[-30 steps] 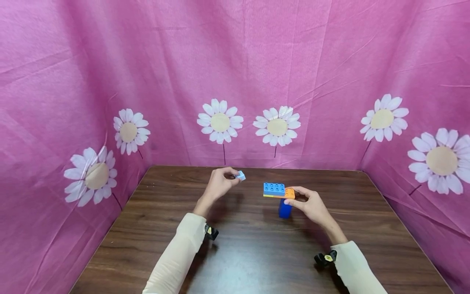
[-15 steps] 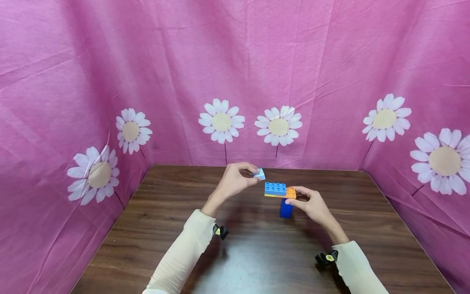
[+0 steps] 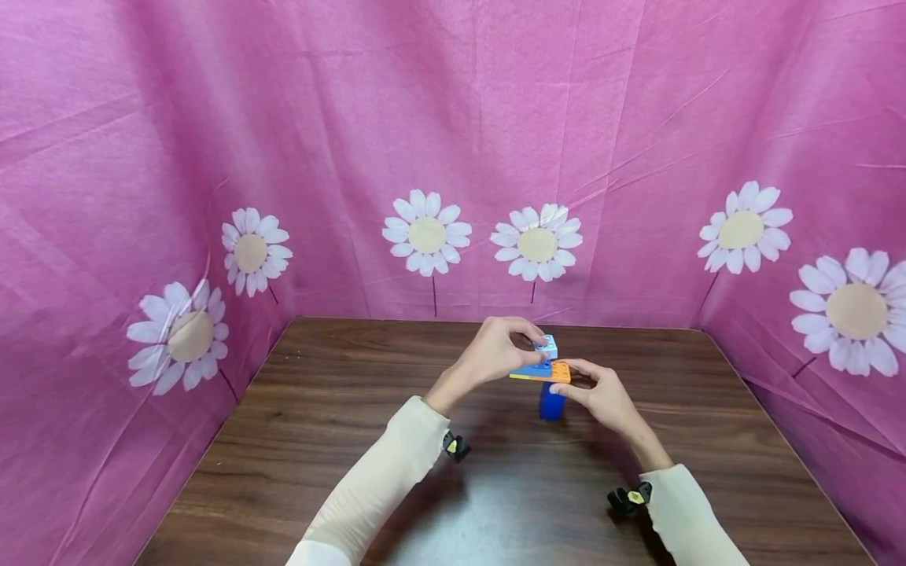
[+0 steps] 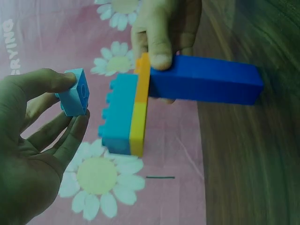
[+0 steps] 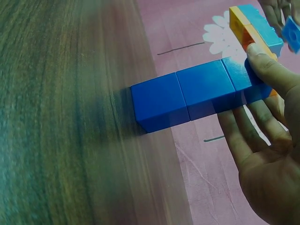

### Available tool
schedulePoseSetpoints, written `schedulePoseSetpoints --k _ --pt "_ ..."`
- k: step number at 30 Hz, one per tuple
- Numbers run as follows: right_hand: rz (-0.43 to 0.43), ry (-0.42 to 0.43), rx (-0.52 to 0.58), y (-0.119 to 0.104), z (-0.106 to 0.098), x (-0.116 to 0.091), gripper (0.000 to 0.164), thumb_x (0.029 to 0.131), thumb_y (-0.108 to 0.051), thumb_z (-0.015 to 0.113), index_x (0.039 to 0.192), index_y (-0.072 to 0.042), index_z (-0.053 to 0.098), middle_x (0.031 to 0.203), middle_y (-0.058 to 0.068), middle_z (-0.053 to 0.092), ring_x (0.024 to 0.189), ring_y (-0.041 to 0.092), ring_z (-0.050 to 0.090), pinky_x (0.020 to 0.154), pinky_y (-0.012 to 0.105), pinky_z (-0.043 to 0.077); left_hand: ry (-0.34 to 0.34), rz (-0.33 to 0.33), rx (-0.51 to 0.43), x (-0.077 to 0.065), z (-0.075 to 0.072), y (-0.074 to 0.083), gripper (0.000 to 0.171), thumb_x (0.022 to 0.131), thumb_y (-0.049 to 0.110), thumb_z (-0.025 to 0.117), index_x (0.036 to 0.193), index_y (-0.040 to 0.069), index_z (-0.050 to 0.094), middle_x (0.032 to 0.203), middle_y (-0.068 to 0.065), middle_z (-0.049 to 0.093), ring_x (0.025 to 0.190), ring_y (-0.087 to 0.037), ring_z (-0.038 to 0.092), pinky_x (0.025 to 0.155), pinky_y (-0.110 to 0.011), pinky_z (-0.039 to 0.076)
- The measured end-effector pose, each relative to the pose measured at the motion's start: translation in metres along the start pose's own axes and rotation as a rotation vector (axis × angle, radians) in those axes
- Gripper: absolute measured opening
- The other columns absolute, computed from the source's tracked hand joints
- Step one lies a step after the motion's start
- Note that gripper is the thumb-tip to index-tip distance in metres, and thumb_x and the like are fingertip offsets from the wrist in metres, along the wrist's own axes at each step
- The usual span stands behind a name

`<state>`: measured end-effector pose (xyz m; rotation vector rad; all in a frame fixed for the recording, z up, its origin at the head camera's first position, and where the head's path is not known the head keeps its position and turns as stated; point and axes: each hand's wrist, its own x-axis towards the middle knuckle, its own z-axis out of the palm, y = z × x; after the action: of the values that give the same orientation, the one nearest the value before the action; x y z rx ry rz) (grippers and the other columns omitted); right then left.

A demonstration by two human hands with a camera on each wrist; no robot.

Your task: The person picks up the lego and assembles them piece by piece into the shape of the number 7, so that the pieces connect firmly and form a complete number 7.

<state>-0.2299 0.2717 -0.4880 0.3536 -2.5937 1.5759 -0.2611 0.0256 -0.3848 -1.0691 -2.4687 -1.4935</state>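
My left hand (image 3: 498, 348) pinches a small light-blue toy brick (image 4: 75, 96) between thumb and fingertips. That brick is just above a medium-blue studded brick (image 4: 121, 115), and a gap shows between them in the left wrist view. The medium-blue brick sits on a yellow brick (image 4: 138, 129) and an orange brick (image 3: 560, 372), which lie side by side. Under the orange one stands an upright column of dark-blue bricks (image 5: 183, 96) on the table. My right hand (image 3: 605, 397) grips the column's top near the orange brick, thumb on the near side.
The brown wooden table (image 3: 340, 440) extends around the stack. Behind it and at both sides hangs a pink curtain (image 3: 340, 157) with white daisies. A black wrist camera (image 3: 456, 446) is strapped to the left sleeve, another black camera (image 3: 628, 498) to the right.
My left hand has moved right with the light-blue brick, from left of the stack to over the medium-blue brick. The right hand and the stack have stayed in place.
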Motion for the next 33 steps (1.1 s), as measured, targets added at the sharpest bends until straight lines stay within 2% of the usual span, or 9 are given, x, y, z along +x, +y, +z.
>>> schedulePoseSetpoints --k 5,11,18,22,28,33 --pt "-0.022 -0.006 0.047 -0.001 0.002 0.001 0.044 0.095 -0.022 0.083 0.133 -0.003 0.071 0.124 0.021 0.075 0.1 0.001 0.072 0.085 0.02 0.06 -0.042 0.011 0.01 0.006 0.012 0.001 0.015 0.088 0.008 0.087 0.102 0.006 0.083 0.107 -0.004 0.081 0.083 -0.002 0.073 0.078 -0.014 0.059" --pt "-0.018 -0.027 0.095 -0.003 0.003 0.002 0.045 0.094 -0.017 0.083 0.134 0.001 0.069 0.127 0.025 0.073 0.101 -0.001 0.071 0.084 0.02 0.061 -0.069 0.019 0.065 0.009 0.022 -0.002 0.014 0.09 0.01 0.086 0.103 0.007 0.083 0.11 -0.002 0.08 0.093 -0.009 0.074 0.081 -0.011 0.057" --pt "-0.011 -0.025 0.073 -0.002 0.004 0.002 0.046 0.095 -0.019 0.082 0.135 0.0 0.068 0.126 0.023 0.074 0.101 -0.002 0.072 0.084 0.021 0.061 -0.109 0.029 0.152 0.01 0.024 -0.006 0.011 0.093 0.015 0.084 0.103 0.01 0.083 0.111 0.001 0.08 0.098 -0.009 0.071 0.084 -0.015 0.058" --pt "-0.014 -0.026 0.065 -0.002 0.005 0.002 0.044 0.095 -0.019 0.082 0.133 -0.001 0.07 0.126 0.023 0.074 0.101 0.0 0.072 0.084 0.021 0.061 -0.119 0.02 0.161 0.01 0.025 -0.01 0.011 0.094 0.016 0.083 0.104 0.012 0.082 0.111 0.002 0.079 0.096 -0.007 0.07 0.083 -0.012 0.055" --pt "-0.017 -0.018 0.066 -0.004 0.004 0.002 0.046 0.095 -0.019 0.083 0.134 0.001 0.069 0.125 0.021 0.075 0.101 -0.001 0.072 0.083 0.021 0.061 -0.127 0.039 0.165 0.011 0.026 -0.012 0.01 0.095 0.017 0.083 0.104 0.012 0.082 0.11 0.002 0.08 0.098 -0.003 0.069 0.087 -0.016 0.058" --pt "-0.029 -0.024 0.09 -0.005 0.004 0.001 0.047 0.095 -0.015 0.082 0.135 0.004 0.067 0.124 0.018 0.076 0.102 -0.002 0.072 0.083 0.02 0.062 -0.161 0.062 0.223 0.01 0.028 -0.014 0.011 0.095 0.02 0.083 0.103 0.012 0.083 0.108 0.003 0.08 0.099 -0.001 0.068 0.084 -0.009 0.053"
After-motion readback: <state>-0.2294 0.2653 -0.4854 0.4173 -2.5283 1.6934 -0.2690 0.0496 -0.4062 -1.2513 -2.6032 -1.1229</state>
